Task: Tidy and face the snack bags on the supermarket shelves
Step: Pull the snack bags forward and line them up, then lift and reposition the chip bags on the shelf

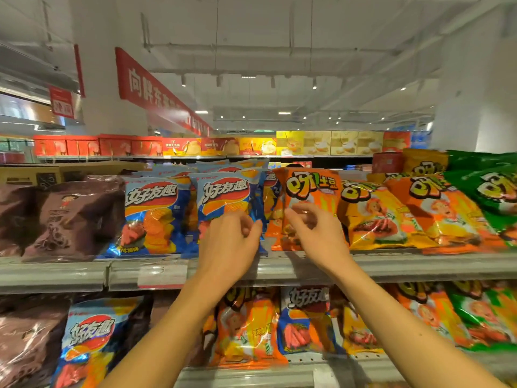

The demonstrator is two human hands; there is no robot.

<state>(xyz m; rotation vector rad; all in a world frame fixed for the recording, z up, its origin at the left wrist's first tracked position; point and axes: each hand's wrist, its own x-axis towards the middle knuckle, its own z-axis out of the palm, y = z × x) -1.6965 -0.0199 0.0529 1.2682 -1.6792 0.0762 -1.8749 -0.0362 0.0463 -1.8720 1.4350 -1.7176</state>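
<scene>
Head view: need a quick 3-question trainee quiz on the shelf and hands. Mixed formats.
1. True or false: the left hand is in front of a blue chip bag.
2. Which bag is the right hand at? A) brown bag B) orange bag C) green bag
3. Fill in: left of the blue bags on the upper shelf sits a ____ bag.

Key
1. True.
2. B, the upright orange bag.
3. Brown, the brown bag.

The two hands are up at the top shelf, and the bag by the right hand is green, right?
Not quite. In the head view the right hand is at an orange foil snack bag, not a green one. Both hands, left hand too, are at the top shelf.
</scene>
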